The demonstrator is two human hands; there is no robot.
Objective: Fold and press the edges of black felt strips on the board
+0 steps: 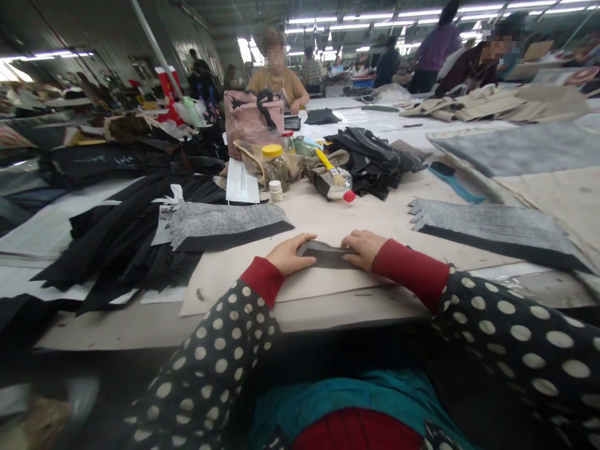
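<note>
A small dark grey strip of material point(328, 255) lies on the pale table point(328, 215) right in front of me. My left hand point(290, 253) rests on its left end, fingers curled over the edge and pressing it down. My right hand point(362, 248) presses on its right end, fingers bent over the strip. Both sleeves are black with white dots and red cuffs.
A stack of grey felt pieces point(225, 225) lies to the left, another stack point(492, 228) to the right. Black cut pieces point(126, 250) pile at the left. A yellow-lidded jar point(274, 164), a brush in a glue tub point(334, 178) and a blue tool point(452, 178) stand behind. Other people work at the far end.
</note>
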